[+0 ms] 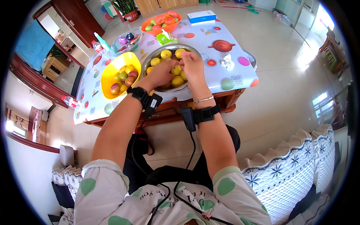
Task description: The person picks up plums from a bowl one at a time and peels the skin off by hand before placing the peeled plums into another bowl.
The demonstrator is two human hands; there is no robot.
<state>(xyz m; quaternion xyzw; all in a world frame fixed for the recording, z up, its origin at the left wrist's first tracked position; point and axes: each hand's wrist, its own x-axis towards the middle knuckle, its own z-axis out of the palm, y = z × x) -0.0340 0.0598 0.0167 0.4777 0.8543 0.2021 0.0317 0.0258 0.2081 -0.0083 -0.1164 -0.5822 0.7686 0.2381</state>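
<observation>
Over a stainless steel bowl (145, 59) of round yellow fruits (166, 54), my two hands come together at the fingertips. My left hand (162, 72) reaches in from the left with its fingers curled. Bent fingers and thumb bring my right hand (193, 65) against it from the right. A yellow fruit (176, 70) shows right between them; the fingers hide whether either hand grips it. Left of the steel bowl stands a yellow plastic basin (105, 80), with yellow, green and reddish plum-like fruits (130, 81) inside.
Behind the bowl are a green tissue pack (166, 39), an orange basin (146, 24) of tomatoes and green fruits, and a blue-and-white box (201, 17). A clear dish (114, 46) holds small items. Crumpled tissue (227, 62) lies right on the patterned tablecloth (194, 53). Cables (194, 146) trail from both wrists.
</observation>
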